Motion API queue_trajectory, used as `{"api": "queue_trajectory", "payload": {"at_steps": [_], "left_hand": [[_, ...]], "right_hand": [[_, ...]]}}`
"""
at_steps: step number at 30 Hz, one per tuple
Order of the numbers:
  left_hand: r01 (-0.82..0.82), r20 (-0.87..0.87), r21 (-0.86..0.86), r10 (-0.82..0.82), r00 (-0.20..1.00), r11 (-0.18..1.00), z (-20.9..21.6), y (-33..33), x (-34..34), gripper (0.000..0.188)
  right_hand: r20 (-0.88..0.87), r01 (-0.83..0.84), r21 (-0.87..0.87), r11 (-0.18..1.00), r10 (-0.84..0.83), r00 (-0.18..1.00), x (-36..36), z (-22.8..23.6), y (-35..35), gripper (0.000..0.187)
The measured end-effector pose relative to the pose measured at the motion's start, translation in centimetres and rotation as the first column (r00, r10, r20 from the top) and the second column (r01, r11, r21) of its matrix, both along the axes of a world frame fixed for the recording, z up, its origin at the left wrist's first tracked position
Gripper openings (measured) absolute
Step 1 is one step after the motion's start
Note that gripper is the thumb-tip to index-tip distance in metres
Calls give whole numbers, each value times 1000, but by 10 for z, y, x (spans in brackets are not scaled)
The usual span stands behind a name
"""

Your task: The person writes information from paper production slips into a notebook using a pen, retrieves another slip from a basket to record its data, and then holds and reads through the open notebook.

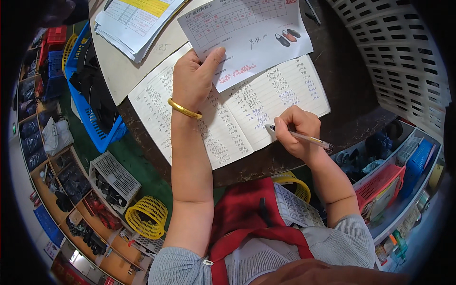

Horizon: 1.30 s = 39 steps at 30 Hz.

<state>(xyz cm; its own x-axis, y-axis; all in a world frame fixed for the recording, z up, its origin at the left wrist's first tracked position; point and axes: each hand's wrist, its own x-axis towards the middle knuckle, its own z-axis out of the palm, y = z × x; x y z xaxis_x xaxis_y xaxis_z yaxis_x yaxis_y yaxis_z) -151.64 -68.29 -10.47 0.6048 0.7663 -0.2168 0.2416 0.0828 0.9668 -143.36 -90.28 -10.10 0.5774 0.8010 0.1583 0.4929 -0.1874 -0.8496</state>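
My left hand, with a gold bangle on its wrist, grips the lower left corner of a white printed sheet between thumb and fingers. The sheet bears a table and small pictures of shoes, and it covers the upper part of an open notebook. Rows of handwriting fill most of both notebook pages. In my right hand is a pen, its tip at the last handwritten line on the right page.
A stack of papers lies at the table's far left. Beside the dark table stand a blue basket, a white crate and a yellow basket. Wooden shelves line the left; a red basket is at right.
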Motion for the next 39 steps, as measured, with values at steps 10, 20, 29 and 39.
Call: {"api": "queue_trajectory", "payload": {"at_steps": [10, 20, 29, 39], "left_hand": [[45, 70, 8, -46, 996, 999, -4, 8, -1, 28], [39, -8, 80, -38, 999, 996, -15, 9, -7, 33], [23, 77, 58, -28, 997, 998, -15, 10, -4, 32], [16, 45, 16, -16, 999, 1000, -4, 2, -1, 32]], "right_hand": [[13, 38, 10, 999, -38, 999, 2, -2, 3, 20], [48, 8, 28, 1000, -10, 999, -2, -5, -1, 21], [67, -34, 30, 999, 32, 997, 1, -5, 2, 21], [64, 13, 36, 999, -15, 998, 1, -2, 1, 20]]}}
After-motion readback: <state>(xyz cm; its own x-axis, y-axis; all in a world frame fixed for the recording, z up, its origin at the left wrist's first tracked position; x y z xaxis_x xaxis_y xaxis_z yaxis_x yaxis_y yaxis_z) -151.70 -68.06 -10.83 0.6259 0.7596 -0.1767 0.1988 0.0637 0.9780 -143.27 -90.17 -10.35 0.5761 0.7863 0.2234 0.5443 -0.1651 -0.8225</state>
